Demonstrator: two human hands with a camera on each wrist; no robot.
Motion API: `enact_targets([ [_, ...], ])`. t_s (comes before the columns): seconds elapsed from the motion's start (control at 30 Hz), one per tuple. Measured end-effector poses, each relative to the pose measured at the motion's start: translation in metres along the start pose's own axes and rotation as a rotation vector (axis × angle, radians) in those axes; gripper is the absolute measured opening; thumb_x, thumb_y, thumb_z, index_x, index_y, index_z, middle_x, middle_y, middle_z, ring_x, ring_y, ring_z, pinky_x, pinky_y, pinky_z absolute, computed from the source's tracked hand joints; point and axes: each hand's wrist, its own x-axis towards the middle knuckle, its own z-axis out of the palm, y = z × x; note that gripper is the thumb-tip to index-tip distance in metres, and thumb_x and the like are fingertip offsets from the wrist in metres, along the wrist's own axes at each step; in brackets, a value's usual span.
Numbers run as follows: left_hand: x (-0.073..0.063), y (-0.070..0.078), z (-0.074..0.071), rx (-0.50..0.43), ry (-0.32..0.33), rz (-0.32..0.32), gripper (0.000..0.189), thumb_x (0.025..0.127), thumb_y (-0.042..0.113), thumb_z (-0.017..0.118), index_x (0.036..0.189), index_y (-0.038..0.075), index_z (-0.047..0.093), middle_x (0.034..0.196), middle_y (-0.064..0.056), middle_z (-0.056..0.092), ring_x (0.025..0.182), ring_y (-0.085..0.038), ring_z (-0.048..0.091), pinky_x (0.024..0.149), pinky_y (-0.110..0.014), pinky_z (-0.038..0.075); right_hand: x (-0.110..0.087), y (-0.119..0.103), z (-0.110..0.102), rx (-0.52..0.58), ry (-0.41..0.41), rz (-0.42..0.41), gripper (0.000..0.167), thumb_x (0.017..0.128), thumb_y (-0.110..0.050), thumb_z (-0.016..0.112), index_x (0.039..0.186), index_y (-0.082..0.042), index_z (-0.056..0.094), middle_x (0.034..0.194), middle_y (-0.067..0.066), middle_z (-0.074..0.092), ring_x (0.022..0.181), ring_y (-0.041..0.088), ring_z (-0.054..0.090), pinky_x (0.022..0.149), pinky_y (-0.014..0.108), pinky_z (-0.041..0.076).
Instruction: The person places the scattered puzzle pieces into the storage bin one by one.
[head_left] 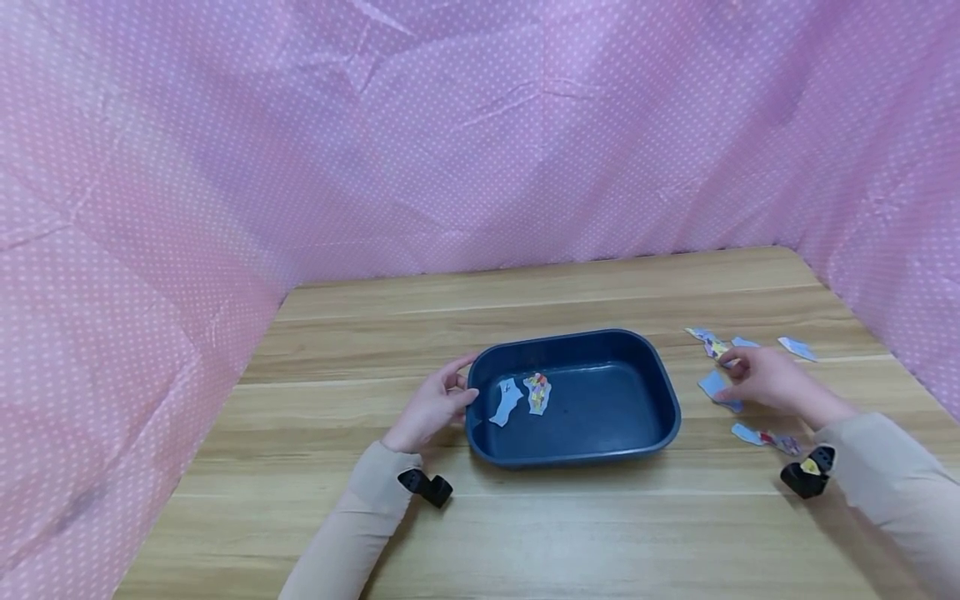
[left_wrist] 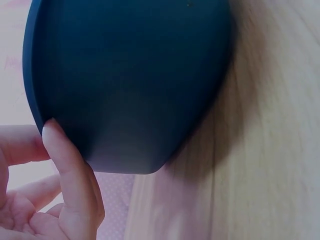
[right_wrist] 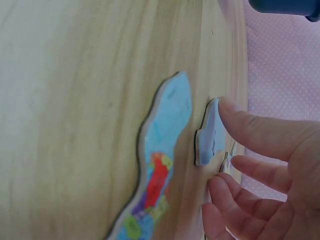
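My left hand (head_left: 435, 402) grips the left rim of a dark blue plastic tray (head_left: 592, 461), thumb over the edge and fingers outside. In the left wrist view, the thumb (left_wrist: 67, 165) lies against the tray's rim (left_wrist: 31, 65). Inside the tray are a pale blue puzzle piece (head_left: 507, 403) and a multicoloured one (head_left: 537, 393). At the right, my right hand (head_left: 772, 382) is low over several pieces. Its thumb touches the edge of a light blue puzzle piece (right_wrist: 212, 132), while the fingers are spread apart from the thumb, near a multicoloured piece (head_left: 717, 350).
Nearer the table's front lies a long blue, red and purple piece (head_left: 767, 437). Another light blue piece (head_left: 797, 347) is at the far right. A wooden table (head_left: 360, 350) carries everything, with pink dotted cloth (head_left: 480, 150) hanging behind and at the sides.
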Motion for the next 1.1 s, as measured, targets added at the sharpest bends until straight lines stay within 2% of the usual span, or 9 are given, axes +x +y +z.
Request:
enact_targets([
  [0.63,-0.0006,0.0045,0.0026,0.032,0.002,0.001,0.054,0.092,0.007,0.058,0.141,0.026,0.044,0.098,-0.01,0.053,0.075,-0.019,0.058,0.065,-0.027,0.054,0.0003,0.0008,0.0002,0.009,-0.015,0.018,0.063,0.071,-0.034,0.08,0.113,0.007,0.056,0.093,0.017,0.061,0.083,0.027,0.056,0.073,0.046,0.047],
  [0.87,0.0001,0.0055,0.0034,0.028,-0.002,0.006,0.054,0.092,0.006,0.058,0.142,0.024,0.044,0.097,-0.009,0.052,0.075,-0.018,0.056,0.065,-0.028,0.053,0.0011,0.0003,0.0021,0.018,-0.017,0.013,0.061,0.073,-0.03,0.079,0.114,0.008,0.056,0.093,0.018,0.059,0.083,0.029,0.054,0.072,0.044,0.046],
  [1.1,0.0009,0.0059,0.0046,0.021,0.001,0.007,0.055,0.091,0.005,0.059,0.141,0.024,0.044,0.096,-0.009,0.053,0.074,-0.017,0.057,0.064,-0.028,0.054,0.0033,-0.0006,0.0023,0.043,-0.029,0.022,0.06,0.074,-0.03,0.079,0.115,0.008,0.057,0.092,0.014,0.058,0.082,0.025,0.051,0.07,0.036,0.044],
])
